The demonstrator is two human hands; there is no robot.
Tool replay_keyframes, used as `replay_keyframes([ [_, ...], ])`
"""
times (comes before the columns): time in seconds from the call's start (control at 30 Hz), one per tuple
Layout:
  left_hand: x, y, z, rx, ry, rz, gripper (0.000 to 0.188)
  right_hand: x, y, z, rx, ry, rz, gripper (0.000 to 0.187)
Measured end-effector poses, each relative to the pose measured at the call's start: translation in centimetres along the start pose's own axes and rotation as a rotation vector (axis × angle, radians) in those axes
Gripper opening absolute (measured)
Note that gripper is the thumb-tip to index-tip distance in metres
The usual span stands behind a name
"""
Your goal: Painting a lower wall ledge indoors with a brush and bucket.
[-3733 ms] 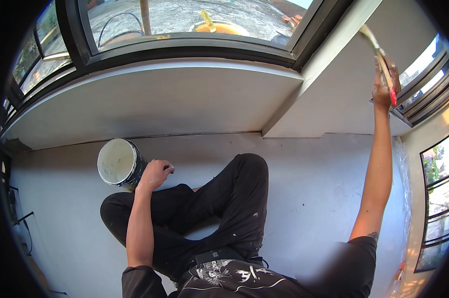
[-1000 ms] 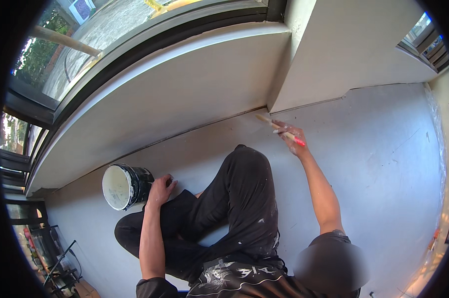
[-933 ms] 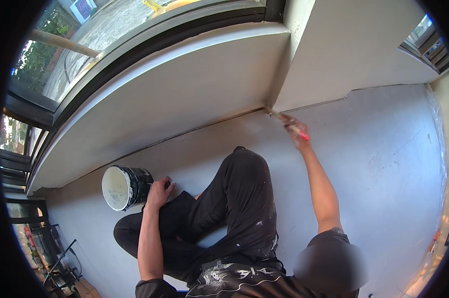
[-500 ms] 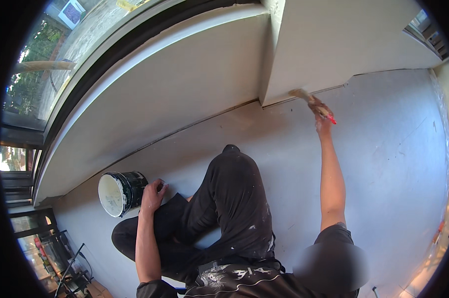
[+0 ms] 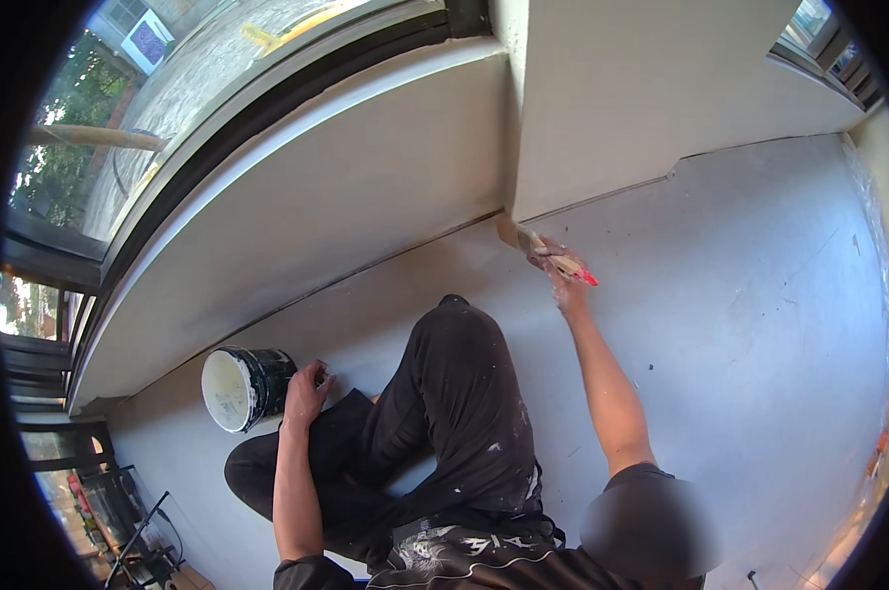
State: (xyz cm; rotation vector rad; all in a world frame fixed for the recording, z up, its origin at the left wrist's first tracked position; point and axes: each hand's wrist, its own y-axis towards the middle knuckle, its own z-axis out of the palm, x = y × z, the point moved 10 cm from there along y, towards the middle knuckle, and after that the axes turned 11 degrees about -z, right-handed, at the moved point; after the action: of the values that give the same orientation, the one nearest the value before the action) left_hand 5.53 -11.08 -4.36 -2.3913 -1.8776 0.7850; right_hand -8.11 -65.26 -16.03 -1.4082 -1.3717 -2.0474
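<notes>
Pale grey floor (image 5: 749, 285), smooth, fills the centre and right of the frame; small dark specks and thin scratches noted at right. Off-white low wall (image 5: 346, 187) curves from left to upper centre beneath a dark window frame (image 5: 469, 17); a wider wall panel (image 5: 641, 98) juts out at upper right. Dark line runs along the foot of both. Outdoor ground and greenery visible through glass, upper left. Clear plastic sheet (image 5: 869, 221) edges the floor at far right.

Paintbrush (image 5: 523, 239): flat, pale tan bristles, light wooden handle with red end; lies slantwise, bristles toward upper left. Bucket (image 5: 266, 382): dark outside with pale smears, whitish inside, tipped toward the viewer in appearance (lens distortion possible), standing on the floor left of centre.

Brush is in the right hand (image 5: 557, 269), just right of frame centre, fingers closed round the handle. Bristle tip lies at the foot of the wall corner; contact cannot be confirmed. Left hand (image 5: 308, 393) is just right of the bucket, fingers loosely curled; whether it grips or touches anything cannot be told. Black trousers (image 5: 469, 379), paint-flecked, lie between the two forearms.
</notes>
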Motion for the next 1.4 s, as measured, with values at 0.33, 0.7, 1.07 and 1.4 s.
replay_keyframes([
  [0.33, 0.7, -1.1, 0.7, 0.086, -0.005, -0.024, 0.042, 5.8, 7.7, -23.4, -0.918, -0.016, -0.088, 0.028],
  [0.7, 1.6, -0.3, 1.0, -0.031, -0.002, 0.125, 0.024, 15.4, 4.8, -5.3, -0.813, 0.427, 0.082, 0.031],
  [1.07, 0.8, 0.0, 0.3, 0.09, -0.127, 0.032, 0.028, 22.8, 13.1, 16.0, -0.427, 0.845, 0.026, 0.023],
  [1.4, -0.6, -0.8, -0.5, 0.031, -0.217, 0.139, 0.02, 19.6, 12.8, 20.7, -0.326, 0.838, 0.217, 0.02],
])
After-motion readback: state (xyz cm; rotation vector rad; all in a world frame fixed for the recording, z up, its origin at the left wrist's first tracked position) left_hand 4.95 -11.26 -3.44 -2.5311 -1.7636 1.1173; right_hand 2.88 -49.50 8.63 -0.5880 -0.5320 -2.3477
